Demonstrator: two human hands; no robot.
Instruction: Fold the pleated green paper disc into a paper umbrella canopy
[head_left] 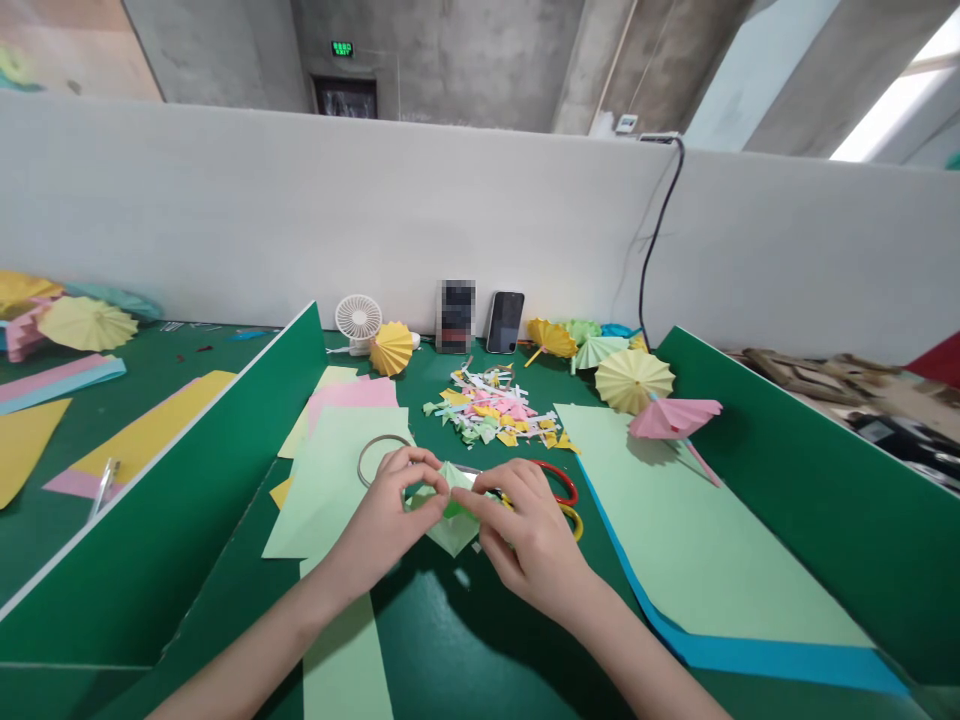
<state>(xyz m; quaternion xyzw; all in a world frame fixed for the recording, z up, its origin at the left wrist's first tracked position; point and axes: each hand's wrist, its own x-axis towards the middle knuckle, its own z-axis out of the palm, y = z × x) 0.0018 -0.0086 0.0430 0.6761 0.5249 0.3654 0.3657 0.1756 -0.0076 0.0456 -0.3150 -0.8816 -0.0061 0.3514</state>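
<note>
My left hand (401, 505) and my right hand (529, 525) meet low over the middle of the table. Both pinch a small pleated light-green paper (454, 537), whose top point shows between the fingertips; parts of it are hidden by the fingers. Just behind my right hand lie scissors (564, 480) with red and yellow handles, partly covered by that hand. A thin ring (363, 460), perhaps a tape roll, rests on light-green sheets (322, 500) behind my left hand.
Paper scraps (499, 405) are piled beyond my hands. Several folded paper umbrellas, one pale yellow (634, 380) and one pink (675, 417), sit at the right. Large green sheets (712, 540) lie below them. A fan (358, 318) and two phones (505, 322) stand at the back; green dividers (210, 470) flank the table.
</note>
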